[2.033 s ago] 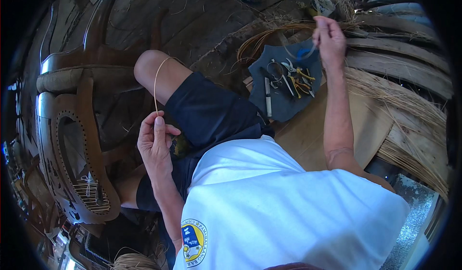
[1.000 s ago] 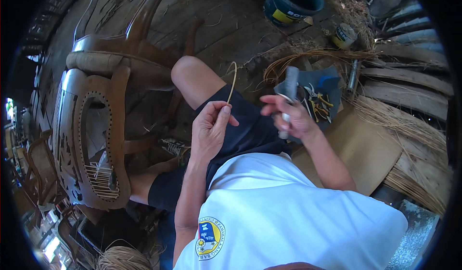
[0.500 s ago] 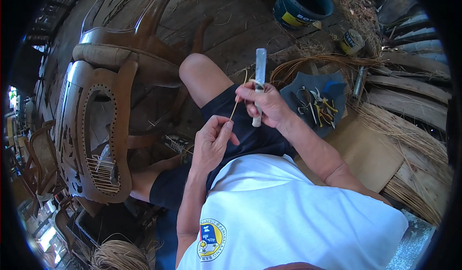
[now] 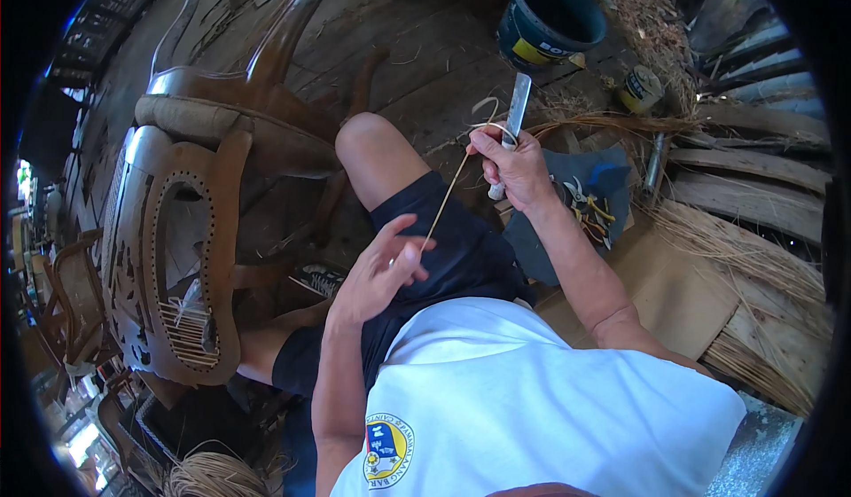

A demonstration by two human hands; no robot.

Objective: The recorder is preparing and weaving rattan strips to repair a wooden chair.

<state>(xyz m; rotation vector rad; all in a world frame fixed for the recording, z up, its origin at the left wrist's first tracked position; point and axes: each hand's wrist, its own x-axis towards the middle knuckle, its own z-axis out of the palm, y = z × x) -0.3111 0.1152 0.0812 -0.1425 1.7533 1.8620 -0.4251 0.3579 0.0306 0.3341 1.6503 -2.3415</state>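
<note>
My right hand (image 4: pixel 519 169) grips a knife (image 4: pixel 519 107), its pale handle in the fist and its flat blade pointing up and away. Pinched in the same hand is a thin cane strand (image 4: pixel 450 194), with a curled strip looping around the blade's base. The strand slants down toward my left hand (image 4: pixel 379 271), whose fingers are spread and loosely curved. Its lower end meets those fingertips; whether they touch it is hard to see. At my left, a carved wooden chair (image 4: pixel 226 258) lies tipped over, its oval back frame ringed with small holes and several cane strands (image 4: pixel 191 333) strung across its near end.
Beyond the knife stands a dark bucket (image 4: pixel 541 27), with a small tub (image 4: pixel 642 89) to its right. Pliers and cutters (image 4: pixel 592 209) lie on a dark cloth by my right forearm. Cane bundles (image 4: pixel 213 475) sit at lower left and along the right.
My right hand has moved up and to the right with the knife and strand, tilting the blade rightward. My left hand has dropped slightly and its fingers have opened from their pinch on the strand.
</note>
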